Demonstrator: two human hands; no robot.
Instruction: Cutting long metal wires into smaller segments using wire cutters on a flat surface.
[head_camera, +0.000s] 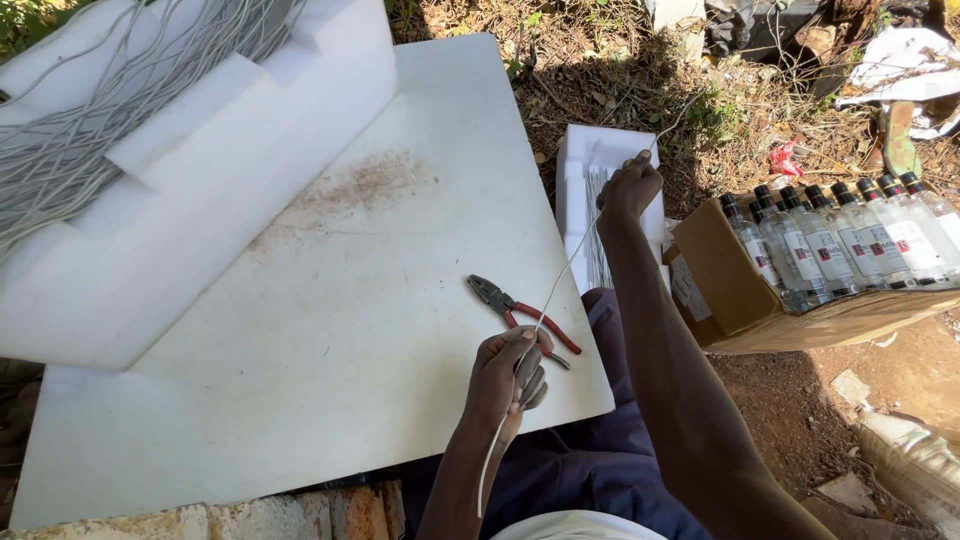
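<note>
The thin white wire (556, 285) runs taut between your two hands, passing above the near right corner of the white board (330, 330). Your left hand (510, 375) pinches the wire near its lower end with fingers curled and pressed together; a loose tail hangs below the wrist. Your right hand (630, 187) is closed in a fist around the upper end, past the board's right edge and above a small white foam tray (578, 170) of straight wire pieces.

Red-handled pliers (520, 312) lie flat on the board just beside your left hand, jaws pointing away from you. The board is smooth and flat, with a brown stain at its centre; most of its surface lies open to the left. A stepped foam block (200, 170) holding a grey wire bundle (70, 140) occupies the far left corner. A cardboard box (730, 290) of clear bottles (850, 235) sits on the dirt to your right.
</note>
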